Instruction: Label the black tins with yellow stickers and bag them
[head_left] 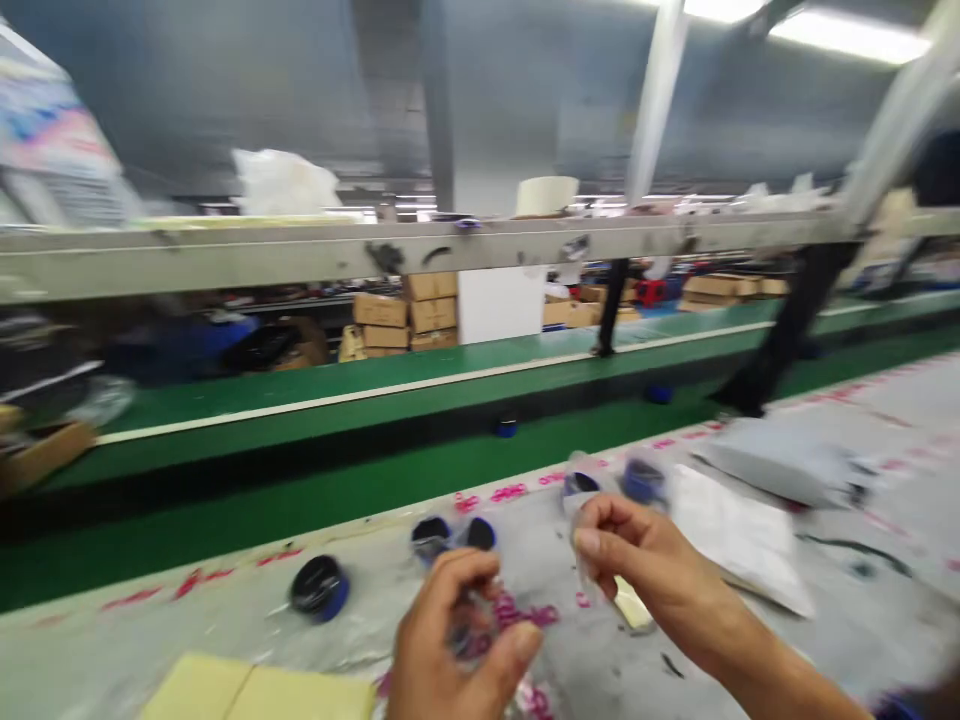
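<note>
A long green conveyor belt (420, 480) is running behind a pale, plastic-covered worktable (600, 665) marked in pink. On the table, a flat white packet (742, 540) is lying beyond the right forearm, and light yellow rectangular sheets (292, 695) are lying at the near edge.

The bare left hand (450, 645) is curving with thumb and index finger apart; whether it is cradling something clear cannot be told through the blur. The bare right hand (637, 550) is pinching a thin, clear plastic film (581, 525) between thumb and fingers.

Five round blue-and-black pieces are sitting on the table: one (320, 588) apart towards the left, two (431, 540) side by side beyond the left hand, and two (643, 480) just beyond the right. Clear plastic appears to be covering some of them, so wrapping looks partly done there. The pinched film is not visibly enclosing anything, so that portion seems unfinished. Two similar small blue pieces (507, 428) are resting well apart on the belt; whether they are wrapped, and how many remain overall, cannot be told. A small pale yellow strip (632, 605) is lying beneath the right hand.
</note>
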